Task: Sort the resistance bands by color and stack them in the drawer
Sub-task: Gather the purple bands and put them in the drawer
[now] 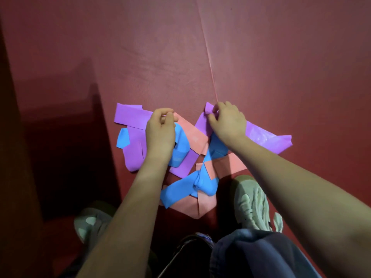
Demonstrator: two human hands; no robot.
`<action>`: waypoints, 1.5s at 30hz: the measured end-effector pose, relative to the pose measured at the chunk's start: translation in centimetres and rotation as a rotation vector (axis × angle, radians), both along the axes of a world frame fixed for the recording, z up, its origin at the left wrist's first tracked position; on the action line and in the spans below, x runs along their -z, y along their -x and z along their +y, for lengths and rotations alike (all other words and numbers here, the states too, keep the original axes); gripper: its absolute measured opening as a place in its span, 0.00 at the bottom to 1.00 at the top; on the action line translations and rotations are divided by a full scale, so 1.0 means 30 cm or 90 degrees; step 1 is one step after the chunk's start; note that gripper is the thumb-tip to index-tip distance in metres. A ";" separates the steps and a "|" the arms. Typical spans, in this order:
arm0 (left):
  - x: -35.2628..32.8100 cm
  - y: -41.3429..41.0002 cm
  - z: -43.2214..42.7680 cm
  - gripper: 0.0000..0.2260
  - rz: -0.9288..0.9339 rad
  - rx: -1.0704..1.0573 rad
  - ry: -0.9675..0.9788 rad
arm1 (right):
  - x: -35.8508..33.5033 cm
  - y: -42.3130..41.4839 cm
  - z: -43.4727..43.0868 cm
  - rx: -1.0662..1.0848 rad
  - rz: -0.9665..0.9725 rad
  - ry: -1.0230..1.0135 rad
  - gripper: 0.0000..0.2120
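A tangled heap of flat resistance bands lies on the red floor in front of my feet. Purple bands [128, 115] spread at the back left and back right [265, 137]. Blue bands [180, 189] cross the middle and front. Salmon-pink bands [192, 205] lie underneath and at the front. My left hand [160, 133] hovers over the heap with fingers curled, pinching at the edge of a purple band near a pink one. My right hand [226, 121] pinches the upper corner of the right purple band. No drawer shows in this view.
The red mat floor [220, 57] has a raised seam [210, 63] running back from the heap. A dark red wall or cabinet side [40, 137] stands at the left. My grey shoes [251, 201] flank the heap, the left one [90, 221] in shadow.
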State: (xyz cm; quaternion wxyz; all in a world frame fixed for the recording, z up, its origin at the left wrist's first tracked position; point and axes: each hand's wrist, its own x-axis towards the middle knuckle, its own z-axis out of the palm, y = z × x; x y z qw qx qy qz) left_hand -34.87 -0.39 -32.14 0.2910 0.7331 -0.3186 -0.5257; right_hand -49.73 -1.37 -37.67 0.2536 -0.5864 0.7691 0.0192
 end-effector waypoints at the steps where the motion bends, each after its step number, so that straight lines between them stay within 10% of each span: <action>1: 0.006 -0.002 0.007 0.10 0.008 -0.012 -0.010 | -0.003 0.002 -0.002 0.033 -0.026 0.024 0.13; 8: -0.016 0.017 0.038 0.10 0.161 -0.003 0.002 | -0.173 -0.026 0.013 0.182 -0.344 0.214 0.16; 18: -0.104 0.053 0.027 0.12 0.285 0.089 0.060 | -0.299 -0.100 -0.002 0.300 -0.818 0.069 0.11; 27: -0.147 0.007 -0.015 0.14 0.263 0.069 0.120 | -0.209 -0.062 0.126 -0.036 -0.560 -0.157 0.15; 33: -0.157 -0.045 -0.004 0.14 0.299 0.008 0.152 | -0.203 -0.083 0.158 0.173 -0.632 -0.393 0.13; 38: -0.143 -0.083 0.016 0.09 0.306 0.036 0.149 | -0.187 -0.182 0.284 0.066 -0.611 -0.541 0.14; 42: -0.084 -0.118 0.103 0.06 0.305 0.026 0.053 | -0.103 -0.207 0.313 -0.037 -0.441 -0.312 0.12; 45: -0.032 -0.146 0.154 0.09 0.302 0.001 0.003 | -0.072 -0.167 0.260 0.147 -0.419 -0.079 0.08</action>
